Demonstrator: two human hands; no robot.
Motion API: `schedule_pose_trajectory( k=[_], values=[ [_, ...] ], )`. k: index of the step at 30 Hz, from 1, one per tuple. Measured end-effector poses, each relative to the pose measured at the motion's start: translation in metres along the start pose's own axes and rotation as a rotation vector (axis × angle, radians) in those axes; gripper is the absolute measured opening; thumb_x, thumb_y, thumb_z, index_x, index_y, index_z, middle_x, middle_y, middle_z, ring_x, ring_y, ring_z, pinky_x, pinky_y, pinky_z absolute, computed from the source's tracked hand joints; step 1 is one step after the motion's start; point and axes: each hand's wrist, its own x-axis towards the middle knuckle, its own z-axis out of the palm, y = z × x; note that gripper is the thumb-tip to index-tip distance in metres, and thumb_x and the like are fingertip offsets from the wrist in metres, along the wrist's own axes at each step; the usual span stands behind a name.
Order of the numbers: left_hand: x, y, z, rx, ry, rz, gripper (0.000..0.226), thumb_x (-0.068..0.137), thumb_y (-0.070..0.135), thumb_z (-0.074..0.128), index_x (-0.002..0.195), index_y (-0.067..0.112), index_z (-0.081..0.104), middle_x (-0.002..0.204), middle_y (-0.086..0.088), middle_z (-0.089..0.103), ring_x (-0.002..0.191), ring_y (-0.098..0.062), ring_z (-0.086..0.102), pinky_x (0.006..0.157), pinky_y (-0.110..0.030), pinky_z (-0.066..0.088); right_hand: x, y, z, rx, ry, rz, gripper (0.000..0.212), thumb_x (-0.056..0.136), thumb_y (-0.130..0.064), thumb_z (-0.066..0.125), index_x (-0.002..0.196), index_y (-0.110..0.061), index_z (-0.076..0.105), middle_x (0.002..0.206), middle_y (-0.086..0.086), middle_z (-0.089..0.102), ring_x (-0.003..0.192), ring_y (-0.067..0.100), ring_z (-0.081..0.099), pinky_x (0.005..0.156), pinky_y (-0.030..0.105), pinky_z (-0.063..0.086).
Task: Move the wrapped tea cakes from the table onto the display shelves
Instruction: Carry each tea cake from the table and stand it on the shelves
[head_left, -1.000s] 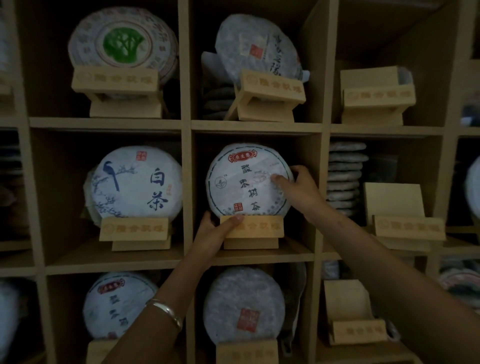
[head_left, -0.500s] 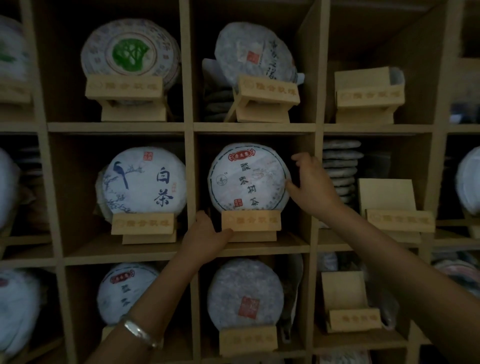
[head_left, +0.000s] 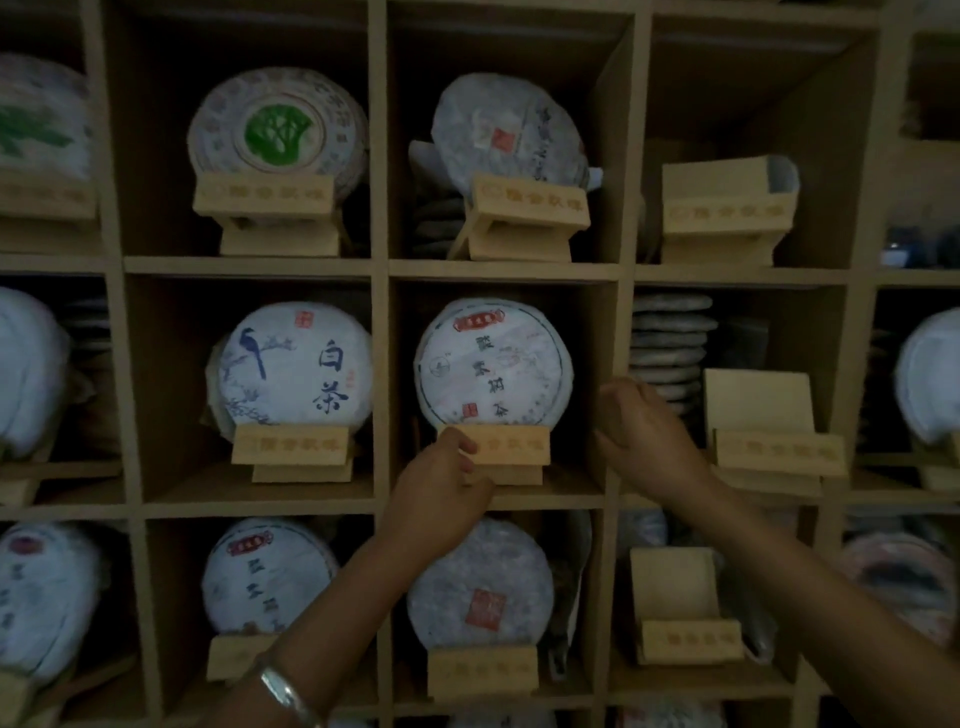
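Head view: right hand (head_left: 641, 434) now off tea cake (head_left: 493, 361)

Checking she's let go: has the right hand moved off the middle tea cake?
Yes. The right hand has drawn back rightward off the tea cake, now in front of the cubby's right divider.

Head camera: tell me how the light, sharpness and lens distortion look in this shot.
Head view: dim and underexposed, cubby interiors falling into shadow, no glare; the middle tea cake and its wooden stand read fairly clearly, though the print is soft; the right hand and left hand look slightly smeared; cakes at the far edges blur; shelf frame lines bow from the wide-angle lens.
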Motion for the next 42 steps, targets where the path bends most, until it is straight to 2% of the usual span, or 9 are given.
schedule_pose_trajectory(
  k=[3, 8, 12, 18, 24, 28, 32, 39, 42],
  values=[
    [-0.011, -0.002, 0.021, -0.042, -0.103, 0.046, 0.018, 0.088, 0.02, 0.064, 0.103, 0.022, 0.055, 0.091, 0.011, 0.059, 0.086, -0.008, 0.06, 0.075, -0.025, 0.051, -0.036, 0.009, 0.008, -0.055, -0.089, 0.072, 0.043, 0.083, -0.002, 0.066, 0.123, 0.008, 0.055, 0.119, 0.029, 0.057, 0.11, 0.043, 0.056, 0.085, 0.039, 0.048],
    [-0.023, 0.008, 0.077, -0.107, -0.299, 0.105, 0.016, 0.086, 0.017, 0.066, 0.098, 0.021, 0.057, 0.089, 0.007, 0.062, 0.086, -0.014, 0.063, 0.08, -0.036, 0.054, -0.11, 0.034, 0.003, -0.205, -0.179, 0.248, 0.04, 0.089, -0.019, 0.062, 0.125, -0.007, 0.05, 0.121, 0.013, 0.055, 0.108, 0.032, 0.055, 0.078, 0.032, 0.044],
    [-0.039, 0.031, 0.132, -0.188, -0.497, 0.164, 0.019, 0.086, 0.019, 0.065, 0.102, 0.024, 0.055, 0.09, 0.009, 0.061, 0.084, -0.013, 0.063, 0.072, -0.029, 0.052, -0.171, 0.05, -0.039, -0.357, -0.25, 0.447, 0.045, 0.09, -0.018, 0.058, 0.13, -0.001, 0.046, 0.127, 0.021, 0.053, 0.108, 0.038, 0.056, 0.081, 0.039, 0.046],
    [-0.107, 0.12, 0.218, -0.296, -0.799, 0.376, 0.015, 0.089, 0.016, 0.063, 0.096, 0.024, 0.051, 0.089, 0.003, 0.065, 0.083, -0.019, 0.063, 0.076, -0.033, 0.05, -0.305, 0.049, -0.141, -0.539, -0.211, 0.822, 0.047, 0.089, -0.022, 0.063, 0.129, -0.005, 0.045, 0.122, 0.017, 0.051, 0.11, 0.038, 0.055, 0.084, 0.039, 0.044],
    [-0.221, 0.246, 0.261, -0.454, -1.072, 0.577, 0.014, 0.085, 0.015, 0.062, 0.098, 0.019, 0.059, 0.079, 0.004, 0.062, 0.086, -0.023, 0.063, 0.079, -0.034, 0.051, -0.444, -0.008, -0.258, -0.785, -0.1, 1.235, 0.043, 0.089, -0.024, 0.061, 0.126, -0.008, 0.046, 0.123, 0.015, 0.051, 0.115, 0.036, 0.053, 0.088, 0.042, 0.047],
    [-0.304, 0.315, 0.262, -0.531, -1.185, 0.741, 0.016, 0.083, 0.015, 0.063, 0.098, 0.02, 0.061, 0.085, 0.001, 0.068, 0.083, -0.021, 0.064, 0.071, -0.029, 0.048, -0.524, -0.066, -0.315, -0.906, -0.02, 1.443, 0.045, 0.088, -0.027, 0.062, 0.126, -0.01, 0.045, 0.124, 0.014, 0.05, 0.117, 0.035, 0.053, 0.092, 0.042, 0.047],
    [-0.383, 0.368, 0.256, -0.588, -1.321, 0.883, 0.013, 0.086, 0.02, 0.06, 0.096, 0.028, 0.057, 0.088, 0.006, 0.066, 0.073, -0.012, 0.06, 0.056, -0.022, 0.044, -0.592, -0.119, -0.352, -0.964, 0.055, 1.603, 0.043, 0.089, -0.028, 0.058, 0.127, -0.012, 0.045, 0.123, 0.013, 0.051, 0.116, 0.033, 0.054, 0.094, 0.042, 0.047],
    [-0.516, 0.445, 0.241, -0.618, -1.523, 1.106, 0.021, 0.085, 0.021, 0.055, 0.106, 0.025, 0.057, 0.082, 0.016, 0.062, 0.077, 0.002, 0.056, 0.066, -0.017, 0.042, -0.695, -0.181, -0.396, -0.987, 0.083, 1.839, 0.041, 0.09, -0.023, 0.053, 0.128, -0.01, 0.044, 0.125, 0.015, 0.049, 0.119, 0.034, 0.051, 0.094, 0.041, 0.044],
    [-0.571, 0.467, 0.241, -0.588, -1.6, 1.12, 0.022, 0.086, 0.02, 0.053, 0.107, 0.024, 0.056, 0.084, 0.01, 0.065, 0.072, -0.005, 0.059, 0.062, -0.022, 0.044, -0.741, -0.191, -0.414, -0.996, 0.088, 1.913, 0.038, 0.092, -0.025, 0.053, 0.125, -0.01, 0.045, 0.125, 0.015, 0.05, 0.118, 0.034, 0.052, 0.091, 0.042, 0.046]
  ],
)
